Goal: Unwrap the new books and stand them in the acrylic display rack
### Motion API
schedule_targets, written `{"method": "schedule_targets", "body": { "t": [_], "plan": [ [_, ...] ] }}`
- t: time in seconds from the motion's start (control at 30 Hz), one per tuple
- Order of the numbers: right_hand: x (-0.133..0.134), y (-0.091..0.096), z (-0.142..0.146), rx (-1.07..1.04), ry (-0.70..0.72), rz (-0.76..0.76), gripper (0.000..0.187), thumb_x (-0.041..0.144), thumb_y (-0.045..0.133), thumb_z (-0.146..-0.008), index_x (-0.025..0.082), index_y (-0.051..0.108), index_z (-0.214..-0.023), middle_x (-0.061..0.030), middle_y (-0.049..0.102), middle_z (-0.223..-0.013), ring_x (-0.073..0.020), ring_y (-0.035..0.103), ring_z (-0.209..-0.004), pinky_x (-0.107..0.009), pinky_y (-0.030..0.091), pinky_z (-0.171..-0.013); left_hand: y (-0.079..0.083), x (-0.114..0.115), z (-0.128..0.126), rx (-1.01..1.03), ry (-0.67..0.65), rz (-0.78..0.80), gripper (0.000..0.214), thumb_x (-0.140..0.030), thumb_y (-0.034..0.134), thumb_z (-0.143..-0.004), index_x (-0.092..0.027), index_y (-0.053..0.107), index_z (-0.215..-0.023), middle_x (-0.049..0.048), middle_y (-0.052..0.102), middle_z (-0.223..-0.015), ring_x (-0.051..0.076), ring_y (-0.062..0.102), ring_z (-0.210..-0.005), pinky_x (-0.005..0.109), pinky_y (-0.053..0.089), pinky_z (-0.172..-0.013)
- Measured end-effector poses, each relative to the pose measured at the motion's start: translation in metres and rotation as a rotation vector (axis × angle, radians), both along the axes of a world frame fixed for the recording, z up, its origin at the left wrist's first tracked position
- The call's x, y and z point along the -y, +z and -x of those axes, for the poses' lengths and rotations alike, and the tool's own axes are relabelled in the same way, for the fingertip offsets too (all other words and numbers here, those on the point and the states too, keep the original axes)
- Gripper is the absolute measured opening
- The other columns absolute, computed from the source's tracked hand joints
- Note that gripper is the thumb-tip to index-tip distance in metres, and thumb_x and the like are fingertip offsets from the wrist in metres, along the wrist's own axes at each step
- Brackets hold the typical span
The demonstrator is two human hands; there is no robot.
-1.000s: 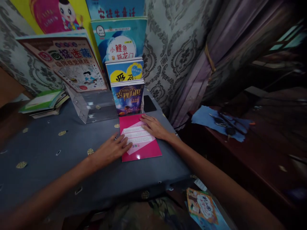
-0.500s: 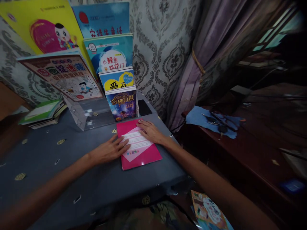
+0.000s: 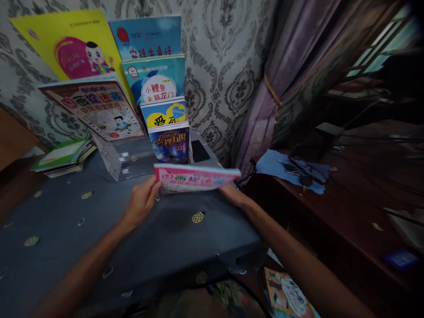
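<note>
A thin pink book (image 3: 192, 179) is held up off the table between my two hands, its cover tilted toward me and slightly blurred. My left hand (image 3: 143, 196) grips its left edge, thumb in front. At the right end my right hand (image 3: 232, 194) has hold of the lower corner, its fingers partly hidden behind the book. Just behind stands a clear acrylic rack (image 3: 114, 163) carrying upright books. In its right column the front one is a dark blue book (image 3: 172, 143), below a yellow and blue book (image 3: 164, 114). A brown picture book (image 3: 102, 110) leans at the left.
A small stack of books (image 3: 62, 157) lies at the table's left. A black phone-like slab (image 3: 200, 151) rests beside the rack. Right of the table (image 3: 132, 260), a dark red surface holds a blue cloth (image 3: 271, 165) with tools. An orange book (image 3: 288, 291) lies below the front edge.
The pink book lay flat with both hands on top. Now it is lifted and tilted up, its other cover facing me, with a hand gripping each side.
</note>
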State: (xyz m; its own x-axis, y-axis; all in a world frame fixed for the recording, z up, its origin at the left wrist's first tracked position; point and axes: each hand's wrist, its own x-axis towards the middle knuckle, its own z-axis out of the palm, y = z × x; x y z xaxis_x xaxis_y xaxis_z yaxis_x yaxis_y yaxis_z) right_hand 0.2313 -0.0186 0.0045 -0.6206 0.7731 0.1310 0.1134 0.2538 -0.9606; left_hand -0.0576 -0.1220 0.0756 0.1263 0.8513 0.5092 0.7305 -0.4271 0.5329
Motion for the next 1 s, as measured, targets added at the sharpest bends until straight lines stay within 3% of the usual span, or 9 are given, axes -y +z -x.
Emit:
{"method": "schedule_targets", "body": {
  "t": [0.1,0.23,0.4,0.53,0.63,0.7,0.8,0.9,1.0],
  "plan": [
    [0.006,-0.005,-0.001,-0.168,-0.008,0.156,0.075,0.083,0.039,-0.087,0.019,0.074,-0.106,-0.0103,0.077,-0.101,-0.0270,0.069,-0.104,-0.044,0.052,-0.098,0.008,-0.011,0.000,0.305,0.037,0.185,0.052,-0.064,0.044,-0.094,-0.017,0.065,-0.095,0.0031,0.071,-0.081,0.017,0.066,-0.072,0.025,0.054,-0.063],
    [0.020,0.001,0.002,-0.165,-0.056,0.189,0.049,0.064,0.077,-0.072,0.020,0.069,-0.092,-0.0011,0.073,-0.080,-0.0159,0.067,-0.073,-0.030,0.055,-0.074,0.001,-0.016,0.001,0.574,0.069,0.458,0.071,-0.082,0.055,-0.075,-0.015,0.065,-0.097,0.0050,0.072,-0.082,0.020,0.067,-0.069,0.026,0.054,-0.052],
    [0.036,0.008,0.005,-0.035,-0.036,0.264,0.049,0.065,0.076,-0.072,0.019,0.059,-0.078,0.0051,0.064,-0.063,-0.0070,0.049,-0.046,-0.021,0.042,-0.047,-0.021,-0.016,0.006,0.652,0.075,0.689,0.068,-0.078,0.062,-0.070,-0.015,0.064,-0.095,0.0048,0.071,-0.076,0.019,0.068,-0.065,0.024,0.051,-0.047],
    [0.036,0.006,0.007,0.025,-0.019,0.337,0.053,0.068,0.076,-0.069,0.019,0.058,-0.076,0.0046,0.064,-0.059,-0.0087,0.055,-0.046,-0.021,0.046,-0.046,-0.036,-0.022,0.011,0.634,0.101,0.863,0.059,-0.072,0.065,-0.070,-0.016,0.060,-0.089,0.0020,0.068,-0.068,0.015,0.064,-0.054,0.024,0.051,-0.045],
    [0.032,0.003,0.009,0.051,-0.029,0.381,0.052,0.066,0.077,-0.067,0.018,0.059,-0.076,0.0039,0.064,-0.059,-0.0097,0.058,-0.048,-0.021,0.048,-0.045,-0.043,-0.029,0.017,0.494,0.129,0.940,0.051,-0.067,0.059,-0.077,-0.017,0.058,-0.081,-0.0010,0.060,-0.055,0.013,0.060,-0.045,0.021,0.045,-0.040],
    [0.029,0.002,0.010,0.076,-0.051,0.399,0.050,0.064,0.078,-0.066,0.018,0.059,-0.076,0.0039,0.064,-0.058,-0.0098,0.058,-0.047,-0.021,0.048,-0.044,-0.044,-0.032,0.022,0.342,0.125,0.921,0.046,-0.063,0.054,-0.083,-0.018,0.056,-0.075,-0.0020,0.056,-0.051,0.013,0.057,-0.040,0.021,0.040,-0.039],
    [0.026,0.000,0.012,0.116,-0.084,0.397,0.047,0.061,0.077,-0.069,0.018,0.059,-0.076,0.0044,0.062,-0.055,-0.0095,0.056,-0.045,-0.020,0.046,-0.042,-0.043,-0.033,0.026,0.074,0.128,0.725,0.040,-0.050,0.047,-0.092,-0.018,0.057,-0.071,-0.0003,0.059,-0.054,0.013,0.057,-0.043,0.022,0.041,-0.045],
    [0.025,0.000,0.012,0.159,-0.093,0.371,0.043,0.058,0.076,-0.071,0.019,0.059,-0.077,0.0045,0.061,-0.053,-0.0097,0.054,-0.042,-0.020,0.044,-0.040,-0.042,-0.031,0.023,-0.239,0.169,0.443,0.029,-0.035,0.043,-0.096,-0.019,0.065,-0.086,0.0066,0.071,-0.080,0.019,0.067,-0.071,0.027,0.049,-0.064],
    [0.024,0.001,0.009,0.231,-0.097,0.309,0.039,0.056,0.072,-0.076,0.020,0.058,-0.077,0.0050,0.059,-0.048,-0.0111,0.053,-0.039,-0.021,0.041,-0.039,-0.044,-0.032,0.016,-0.473,0.216,0.289,0.027,-0.029,0.043,-0.098,-0.016,0.065,-0.107,0.0136,0.070,-0.110,0.027,0.065,-0.102,0.036,0.052,-0.083]
  ]
}}
